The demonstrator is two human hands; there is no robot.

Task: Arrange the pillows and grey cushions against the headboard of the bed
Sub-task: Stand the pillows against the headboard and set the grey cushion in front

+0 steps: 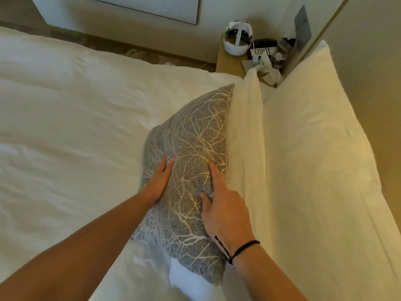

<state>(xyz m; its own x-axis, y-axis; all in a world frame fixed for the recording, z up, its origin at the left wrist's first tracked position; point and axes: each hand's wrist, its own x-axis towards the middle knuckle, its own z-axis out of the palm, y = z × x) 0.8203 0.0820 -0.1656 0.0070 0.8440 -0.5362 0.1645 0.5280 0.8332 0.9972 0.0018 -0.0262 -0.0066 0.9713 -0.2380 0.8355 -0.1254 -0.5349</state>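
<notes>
grey cushion [191,161] between both flat hands, against white pillow [245,135]

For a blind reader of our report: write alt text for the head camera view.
Two bare hands, the left hand and the right hand, press a grey cushion with a pale branch pattern upright against white pillows on a white-covered bed. A cluttered bedside table stands beyond the pillows.

I see one grey cushion [191,161], pale branch pattern, standing on edge on the white bed [76,118], leaning on a white pillow [245,135]. Second, larger white pillow [314,148] stands behind that, propped upright.
</notes>
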